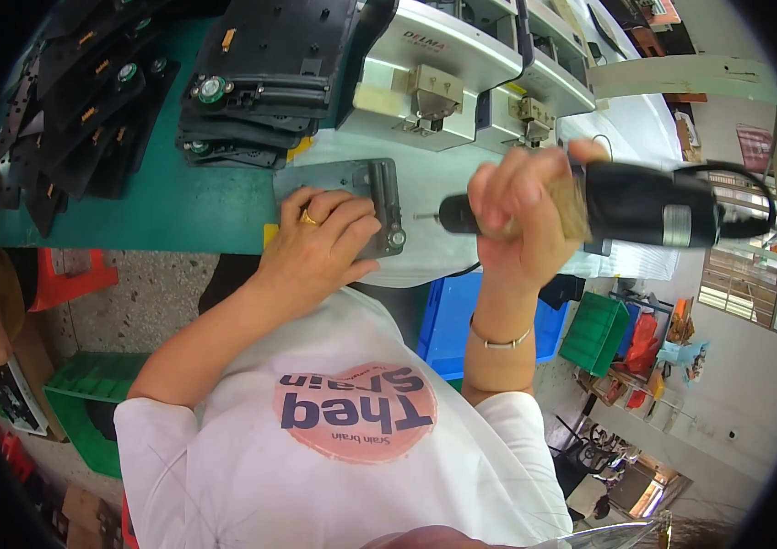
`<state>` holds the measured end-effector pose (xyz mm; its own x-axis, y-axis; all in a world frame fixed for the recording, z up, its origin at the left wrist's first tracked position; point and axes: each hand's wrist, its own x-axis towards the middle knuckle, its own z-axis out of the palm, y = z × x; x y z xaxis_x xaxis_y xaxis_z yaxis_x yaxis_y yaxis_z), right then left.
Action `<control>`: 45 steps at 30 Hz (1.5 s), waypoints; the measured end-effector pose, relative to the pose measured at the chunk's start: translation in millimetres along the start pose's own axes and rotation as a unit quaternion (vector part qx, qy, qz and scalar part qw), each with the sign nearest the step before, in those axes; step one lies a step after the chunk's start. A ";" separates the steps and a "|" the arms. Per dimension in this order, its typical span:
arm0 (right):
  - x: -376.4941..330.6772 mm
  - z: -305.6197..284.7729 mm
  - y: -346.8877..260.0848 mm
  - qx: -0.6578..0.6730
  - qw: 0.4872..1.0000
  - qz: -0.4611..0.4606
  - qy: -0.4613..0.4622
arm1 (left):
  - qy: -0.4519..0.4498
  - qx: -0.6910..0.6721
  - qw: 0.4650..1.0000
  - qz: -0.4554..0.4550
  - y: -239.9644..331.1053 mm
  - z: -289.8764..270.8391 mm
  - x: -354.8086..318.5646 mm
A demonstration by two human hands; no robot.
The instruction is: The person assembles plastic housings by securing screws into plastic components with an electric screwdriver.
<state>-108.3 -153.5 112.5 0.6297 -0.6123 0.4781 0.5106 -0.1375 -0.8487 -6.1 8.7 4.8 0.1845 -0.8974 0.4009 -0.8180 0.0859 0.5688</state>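
My right hand [526, 197] is wrapped round a black electric screwdriver [649, 203], held sideways with its thin bit pointing left. A yellowish wrap shows on the tool's body beside my fingers. The bit's tip is just right of a dark plastic panel [388, 197], apart from it. My left hand [320, 233], a ring on one finger, holds that panel on the table, with bent fingers over its top and the thumb by the near edge. A raised strip with a small round metal part runs along the panel's right side.
Stacked black panels [269, 69] with round green-ringed parts stand behind my left hand. More panels [86, 101] fan out at the far left of the green table [210, 210]. Grey-white machines [425, 82] stand at the back. A blue crate [453, 316] sits below the table edge.
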 end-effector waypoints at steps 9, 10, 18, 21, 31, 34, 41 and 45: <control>-46.1 -3.9 4.7 0.005 0.999 0.013 0.043 | -0.011 0.054 0.998 0.020 3.4 -0.5 0.4; -48.0 -3.8 6.4 0.030 0.997 0.015 0.065 | -0.012 0.053 0.998 0.019 3.5 -0.3 0.4; -51.2 -5.4 13.1 -0.032 0.999 -0.002 0.026 | -0.012 0.052 0.998 0.015 4.4 0.5 0.0; -51.9 -3.9 14.3 -0.038 0.999 0.003 0.028 | -0.018 0.031 0.999 0.012 4.9 -1.5 0.8; -55.6 5.2 15.7 -0.034 0.998 -0.025 0.047 | -0.014 0.023 1.000 0.011 3.8 -1.8 -0.1; -56.2 2.3 17.6 -0.061 0.998 -0.031 0.010 | -0.016 0.021 1.000 0.010 3.2 -1.0 0.2; -57.8 11.5 17.2 -0.081 0.996 -0.005 0.037 | -0.022 0.022 1.000 0.000 4.7 -1.0 1.0; -63.1 11.3 17.4 -0.083 0.995 -0.009 0.051 | -0.025 0.016 1.000 -0.010 3.0 0.3 0.0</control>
<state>-132.6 -108.4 70.1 0.5539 -0.6840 0.4746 0.4122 -0.2700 -0.8702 -8.7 8.8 6.2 0.1752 -0.9191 0.3530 -0.8317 0.0537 0.5526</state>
